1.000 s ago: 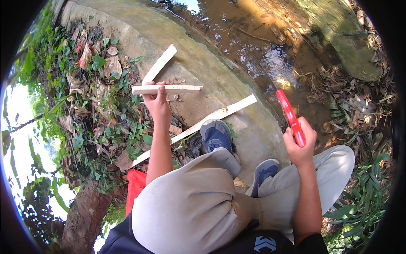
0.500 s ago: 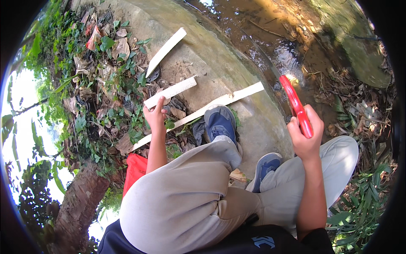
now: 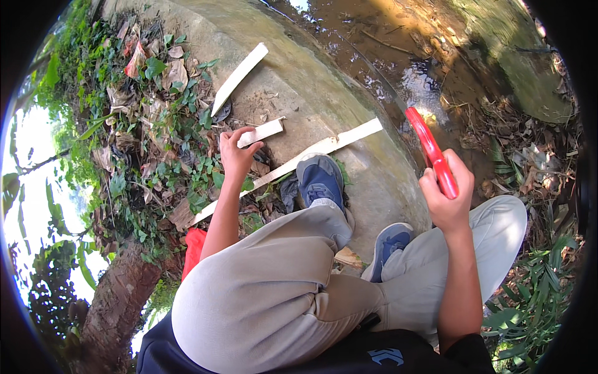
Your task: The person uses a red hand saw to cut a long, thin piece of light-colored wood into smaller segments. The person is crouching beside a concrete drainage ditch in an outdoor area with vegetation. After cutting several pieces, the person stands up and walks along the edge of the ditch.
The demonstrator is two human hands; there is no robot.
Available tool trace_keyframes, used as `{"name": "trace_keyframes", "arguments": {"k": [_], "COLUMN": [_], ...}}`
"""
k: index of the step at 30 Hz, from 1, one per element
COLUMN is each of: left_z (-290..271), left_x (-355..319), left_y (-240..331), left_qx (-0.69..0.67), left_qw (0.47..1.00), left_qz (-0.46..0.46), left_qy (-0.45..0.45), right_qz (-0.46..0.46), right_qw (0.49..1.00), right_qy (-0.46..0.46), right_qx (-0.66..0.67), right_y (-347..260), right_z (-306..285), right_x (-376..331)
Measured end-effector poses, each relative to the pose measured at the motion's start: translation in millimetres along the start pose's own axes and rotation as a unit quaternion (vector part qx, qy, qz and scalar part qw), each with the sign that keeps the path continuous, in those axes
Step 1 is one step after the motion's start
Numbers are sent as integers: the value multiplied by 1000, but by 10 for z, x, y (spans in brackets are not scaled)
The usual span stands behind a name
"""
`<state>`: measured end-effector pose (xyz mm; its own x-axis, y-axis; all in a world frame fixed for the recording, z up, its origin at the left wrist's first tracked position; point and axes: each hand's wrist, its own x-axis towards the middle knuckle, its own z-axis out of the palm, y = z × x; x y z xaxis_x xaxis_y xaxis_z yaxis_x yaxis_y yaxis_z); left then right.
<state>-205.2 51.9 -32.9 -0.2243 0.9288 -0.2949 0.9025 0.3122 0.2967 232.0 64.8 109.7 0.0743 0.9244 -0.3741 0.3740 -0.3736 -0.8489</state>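
Observation:
My left hand [image 3: 236, 154] has its thumb and fingers closed about the near end of a short, pale strip of wood [image 3: 269, 129], hiding that end. The strip is on the stone ledge beside dry leaves. In my right hand [image 3: 451, 198] is the red handle of a hand saw [image 3: 428, 143]; its thin blade points up and left over the water. Between my hands a long pale wood strip [image 3: 299, 163] lies slantwise, passing in front of my left shoe. Farther off rests another pale piece of wood [image 3: 240, 76].
The stone ledge [image 3: 305, 93] curves down beside muddy water [image 3: 361, 43]. My blue shoes [image 3: 321, 181] stand on it. Leafy ground [image 3: 156, 124] borders it on the left, with a tree trunk [image 3: 118, 296] and red cloth-like thing [image 3: 194, 246] nearer me.
My left hand has moved forward and slightly right, from below the short strip to a hold around its near end. The saw in my right hand has barely shifted.

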Motion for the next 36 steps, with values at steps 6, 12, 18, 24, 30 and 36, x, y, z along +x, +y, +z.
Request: {"name": "trace_keyframes", "arguments": {"k": [6,12,18,24,30,36], "left_z": [12,40,118,222,587,681], "left_x": [101,216,123,-99,-81,-63], "left_y": [84,-15,495,1404,1452,1589], "left_qx": [-14,-64,-345,-185,-196,-186], "left_qw": [996,979,938,952,956,954], "left_qz": [80,150,22,138,150,175], "left_qy": [49,120,-9,-203,-160,-160], "right_qz": [-1,-6,6,-25,-8,19], "right_qw": [1000,1000,1000,997,997,999], "right_qy": [20,28,20,-15,-47,-18], "right_qx": [-5,-5,-18,-70,-53,-35], "right_y": [58,21,-104,-246,-120,-45], "right_z": [-79,-116,-237,-380,-319,-254], "right_x": [-29,-44,-220,-776,-1019,-1132]}}
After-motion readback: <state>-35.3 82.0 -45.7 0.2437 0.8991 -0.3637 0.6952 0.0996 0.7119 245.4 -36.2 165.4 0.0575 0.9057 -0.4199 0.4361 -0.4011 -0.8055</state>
